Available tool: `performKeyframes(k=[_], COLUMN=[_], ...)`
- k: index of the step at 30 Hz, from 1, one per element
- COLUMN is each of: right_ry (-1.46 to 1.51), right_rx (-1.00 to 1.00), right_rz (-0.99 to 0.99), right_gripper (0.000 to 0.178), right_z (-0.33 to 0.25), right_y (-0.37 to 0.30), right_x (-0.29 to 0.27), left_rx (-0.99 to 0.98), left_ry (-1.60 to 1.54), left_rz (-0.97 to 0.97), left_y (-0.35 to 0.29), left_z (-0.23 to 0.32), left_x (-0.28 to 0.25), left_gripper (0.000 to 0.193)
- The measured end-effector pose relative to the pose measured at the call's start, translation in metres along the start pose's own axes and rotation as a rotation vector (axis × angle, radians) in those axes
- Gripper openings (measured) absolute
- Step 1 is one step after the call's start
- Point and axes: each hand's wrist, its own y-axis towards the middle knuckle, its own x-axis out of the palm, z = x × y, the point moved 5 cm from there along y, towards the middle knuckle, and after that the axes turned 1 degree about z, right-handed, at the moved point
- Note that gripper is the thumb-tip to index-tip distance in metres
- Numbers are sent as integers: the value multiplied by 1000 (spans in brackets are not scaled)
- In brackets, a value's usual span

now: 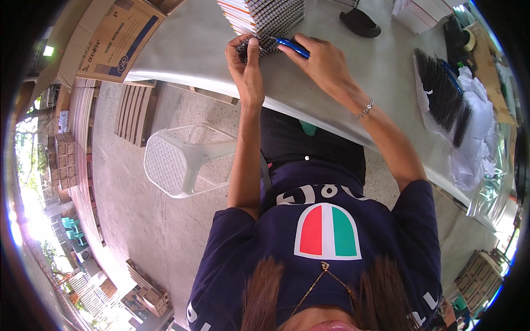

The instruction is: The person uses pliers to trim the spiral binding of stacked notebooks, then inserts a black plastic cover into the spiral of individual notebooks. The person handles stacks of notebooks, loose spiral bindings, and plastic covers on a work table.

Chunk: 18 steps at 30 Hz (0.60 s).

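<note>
At the front of the table [193,52], my left hand [247,69] pinches the black wire spiral edge [242,51] of a bound book, thumb raised along it. My right hand [326,60] is closed around blue-handled pliers [294,47]. Their thin tip points left and reaches the spiral beside my left fingers; whether the jaws grip the wire is too small to tell. Just beyond both hands stands a stack of spiral-bound books [273,16], with white and orange page edges on its left and dark coils facing right.
A black curved object [360,23] lies right of the stack. Farther right are a white stack [422,14], a pile of black spirals [439,88] and crumpled white wrapping [475,121]. A cardboard box [118,41] sits far left. A white stool [171,160] stands below, near a wooden pallet [134,113].
</note>
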Motion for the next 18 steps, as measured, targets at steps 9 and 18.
performKeyframes(k=[9, 18], right_ry=[-117, -66], right_rx=[-153, -111], right_rz=[137, 71], right_gripper=[53, 45], right_z=[4, 0], right_y=[-10, -2], right_x=[-2, 7], left_rx=[54, 228], left_ry=[353, 558], left_rz=[105, 46], left_y=[-9, -7], left_z=[26, 28], left_x=[-3, 0], left_gripper=[30, 26])
